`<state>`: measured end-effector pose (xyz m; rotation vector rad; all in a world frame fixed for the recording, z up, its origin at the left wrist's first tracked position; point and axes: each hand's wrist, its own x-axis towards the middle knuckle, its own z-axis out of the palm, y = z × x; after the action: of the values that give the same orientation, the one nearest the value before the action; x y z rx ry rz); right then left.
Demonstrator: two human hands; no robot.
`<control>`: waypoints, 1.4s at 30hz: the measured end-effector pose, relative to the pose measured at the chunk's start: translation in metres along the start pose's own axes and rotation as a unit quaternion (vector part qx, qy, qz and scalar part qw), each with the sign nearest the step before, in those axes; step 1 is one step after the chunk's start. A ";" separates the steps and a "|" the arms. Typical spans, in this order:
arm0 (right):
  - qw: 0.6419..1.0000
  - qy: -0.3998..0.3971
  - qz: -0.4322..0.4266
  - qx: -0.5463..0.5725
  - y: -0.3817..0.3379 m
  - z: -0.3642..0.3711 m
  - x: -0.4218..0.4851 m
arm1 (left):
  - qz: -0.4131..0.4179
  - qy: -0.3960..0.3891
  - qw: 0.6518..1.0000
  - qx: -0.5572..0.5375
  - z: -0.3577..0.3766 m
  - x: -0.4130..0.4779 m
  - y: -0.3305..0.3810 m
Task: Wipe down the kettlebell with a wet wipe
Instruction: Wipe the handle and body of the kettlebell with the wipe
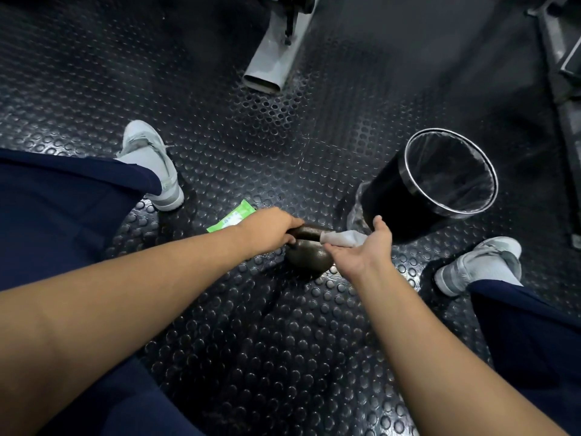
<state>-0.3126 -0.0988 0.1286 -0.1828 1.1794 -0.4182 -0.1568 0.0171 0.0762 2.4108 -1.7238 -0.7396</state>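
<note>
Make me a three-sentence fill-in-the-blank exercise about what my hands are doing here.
The left hand grips the dark round metal kettlebell by its ___.
The right hand presses a crumpled ___ wet wipe against it.
The flat green plastic wipes packet lies next to the ___ hand.
Missing: handle; white; left.

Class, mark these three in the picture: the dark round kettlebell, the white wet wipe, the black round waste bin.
Dark round kettlebell (309, 258): head view, its ball-shaped body.
White wet wipe (344, 238): head view, middle of the wipe.
Black round waste bin (382, 199): head view, outer side wall.
</note>
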 end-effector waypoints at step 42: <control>0.998 0.053 -0.023 -0.021 0.026 0.018 -0.015 | 0.002 0.031 0.999 -0.015 0.006 0.003 -0.002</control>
<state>-0.2951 -0.0700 0.1389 -0.2262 1.2916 -0.4482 -0.1569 0.0166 0.0693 2.3829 -1.6822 -0.6792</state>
